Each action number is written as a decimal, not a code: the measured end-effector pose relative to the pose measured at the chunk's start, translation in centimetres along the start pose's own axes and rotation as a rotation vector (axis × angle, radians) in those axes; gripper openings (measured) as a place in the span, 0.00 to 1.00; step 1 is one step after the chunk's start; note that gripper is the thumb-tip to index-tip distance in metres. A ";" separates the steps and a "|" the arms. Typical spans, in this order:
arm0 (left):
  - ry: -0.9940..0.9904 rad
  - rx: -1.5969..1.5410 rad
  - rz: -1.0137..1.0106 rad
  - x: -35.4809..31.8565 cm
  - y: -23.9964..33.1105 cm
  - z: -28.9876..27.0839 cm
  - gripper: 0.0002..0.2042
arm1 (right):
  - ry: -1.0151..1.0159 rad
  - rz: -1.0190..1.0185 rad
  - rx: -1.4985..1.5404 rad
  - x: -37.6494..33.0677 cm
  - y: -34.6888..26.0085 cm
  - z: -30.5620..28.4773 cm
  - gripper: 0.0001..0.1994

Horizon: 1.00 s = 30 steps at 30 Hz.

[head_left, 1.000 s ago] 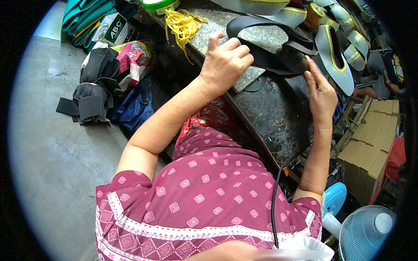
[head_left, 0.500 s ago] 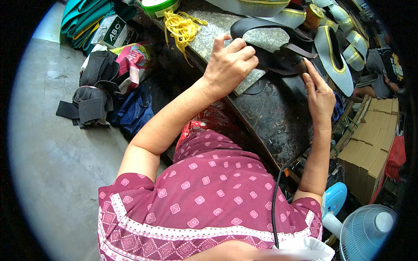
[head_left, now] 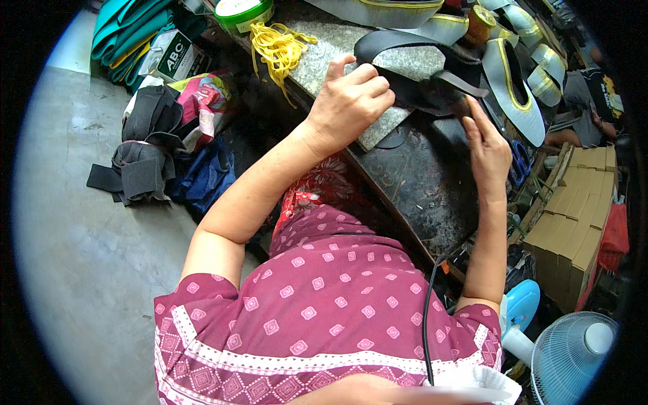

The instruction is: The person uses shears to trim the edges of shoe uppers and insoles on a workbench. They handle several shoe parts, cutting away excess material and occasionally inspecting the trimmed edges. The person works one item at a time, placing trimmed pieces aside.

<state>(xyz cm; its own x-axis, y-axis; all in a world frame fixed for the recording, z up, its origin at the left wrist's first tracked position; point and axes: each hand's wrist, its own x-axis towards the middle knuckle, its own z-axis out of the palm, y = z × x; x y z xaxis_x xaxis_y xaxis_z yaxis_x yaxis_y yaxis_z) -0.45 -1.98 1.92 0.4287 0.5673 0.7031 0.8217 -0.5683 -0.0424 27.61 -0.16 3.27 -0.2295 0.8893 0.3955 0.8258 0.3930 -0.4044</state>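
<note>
A black shoe upper [head_left: 422, 96], with a curved band looping at its far side and a loose strip on the right, is stretched between my two hands over a speckled grey stone slab [head_left: 331, 50]. My left hand [head_left: 354, 104] is closed on its left edge, index finger crooked up. At its right end my right hand [head_left: 487, 145] pinches the edge between thumb and straightened fingers. The fingertips of both hands are partly hidden by the black material. Just right of the right hand lie blue-handled scissors [head_left: 520, 163].
Grey shoe uppers with yellow edging [head_left: 516, 101] lie at the far right beside an amber jar [head_left: 480, 25]. Yellow cords [head_left: 278, 50] hang over the slab's left edge, near a green-rimmed tub [head_left: 243, 15]. Cardboard boxes [head_left: 574, 216] and a fan [head_left: 574, 358] stand at right.
The loose strip at the right of the black upper has tilted, showing a lighter face. Both hands keep their hold, and the whole view has shifted slightly.
</note>
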 end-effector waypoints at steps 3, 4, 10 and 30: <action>0.005 0.016 0.013 0.1 -0.3 0.2 0.02 | 0.025 0.017 -0.094 0.2 0.5 -2.4 0.17; -0.002 0.017 0.011 0.2 -0.4 0.3 0.02 | 0.049 0.002 -0.126 0.5 0.1 -2.9 0.18; -0.088 -0.006 0.038 1.3 -0.1 -0.4 0.06 | 0.098 -0.020 0.191 2.3 -3.5 0.5 0.18; -0.324 -0.718 -0.265 17.3 -2.9 8.0 0.15 | -0.027 0.016 -0.172 1.4 -0.6 -2.5 0.18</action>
<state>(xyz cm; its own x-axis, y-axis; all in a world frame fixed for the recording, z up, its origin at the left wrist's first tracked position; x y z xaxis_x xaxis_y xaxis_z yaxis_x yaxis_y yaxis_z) 7.62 14.21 8.58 0.4317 0.8171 0.3822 0.5181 -0.5714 0.6365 28.06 0.22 6.16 -0.2274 0.9022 0.3664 0.9049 0.3348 -0.2628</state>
